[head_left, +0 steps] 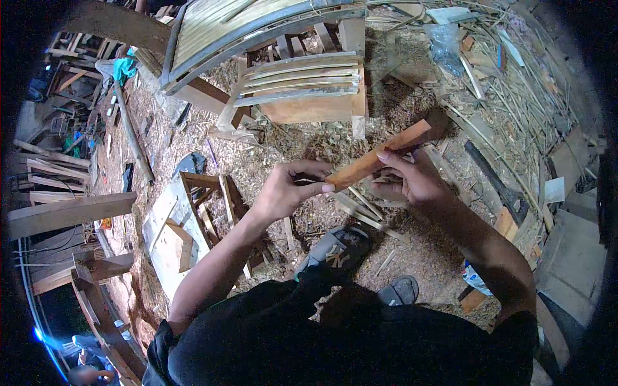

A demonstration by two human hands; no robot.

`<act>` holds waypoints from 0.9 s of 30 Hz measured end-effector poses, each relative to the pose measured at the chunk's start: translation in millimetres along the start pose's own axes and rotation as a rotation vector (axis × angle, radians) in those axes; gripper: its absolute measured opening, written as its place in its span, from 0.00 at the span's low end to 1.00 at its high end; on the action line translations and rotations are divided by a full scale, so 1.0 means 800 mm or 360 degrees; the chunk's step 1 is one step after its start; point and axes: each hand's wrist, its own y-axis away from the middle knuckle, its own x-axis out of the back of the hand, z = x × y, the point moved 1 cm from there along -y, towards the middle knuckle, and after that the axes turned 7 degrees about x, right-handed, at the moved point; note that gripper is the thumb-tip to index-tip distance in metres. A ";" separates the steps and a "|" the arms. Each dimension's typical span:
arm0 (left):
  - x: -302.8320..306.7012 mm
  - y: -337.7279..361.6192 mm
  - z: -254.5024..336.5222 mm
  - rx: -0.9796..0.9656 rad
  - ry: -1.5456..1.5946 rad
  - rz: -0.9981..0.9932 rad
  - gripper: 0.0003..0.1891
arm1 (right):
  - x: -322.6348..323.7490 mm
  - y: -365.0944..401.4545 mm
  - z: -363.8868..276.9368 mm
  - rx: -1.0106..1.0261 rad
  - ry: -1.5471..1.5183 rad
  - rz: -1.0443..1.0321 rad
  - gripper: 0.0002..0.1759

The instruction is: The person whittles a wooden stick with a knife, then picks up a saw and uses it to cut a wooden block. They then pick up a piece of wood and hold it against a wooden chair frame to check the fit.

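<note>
A dim work area with a ground (277, 148) strewn with wood shavings and offcuts spreads across the frame. At the left edge lie stacked timbers (58, 174), with a thick beam (71, 215) just below them. A pale board (158, 222) rests left of centre, tilted beside loose battens.

Near the middle, the left grip (281, 193) is closed to a narrow pinch on the lower-left end of a reddish wood strip (364, 167). The strip slants up to the right, clear of the ground, in front of the person's body. The right grip (418, 177) has its thumb on the strip's face and its fingers curled behind, farther along; two holds apart probably keep it from twisting.

Above, at upper centre, stands a low wooden stand (302, 109) topped with slats. Thin strips (541, 83) lie in a tangle at upper right, seemingly just heaped aside.
</note>
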 end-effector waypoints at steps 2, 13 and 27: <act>0.001 0.002 0.006 -0.0204 -0.0358 0.0082 0.19 | -0.001 -0.001 0.003 0.0034 0.0002 0.0013 0.18; 0.004 0.004 -0.002 -0.0145 -0.0390 0.0139 0.15 | 0.013 -0.006 0.004 0.0074 -0.0185 0.0055 0.21; 0.004 0.006 0.008 -0.0089 -0.0238 0.0085 0.18 | 0.027 -0.008 -0.008 0.0157 -0.0156 0.0092 0.22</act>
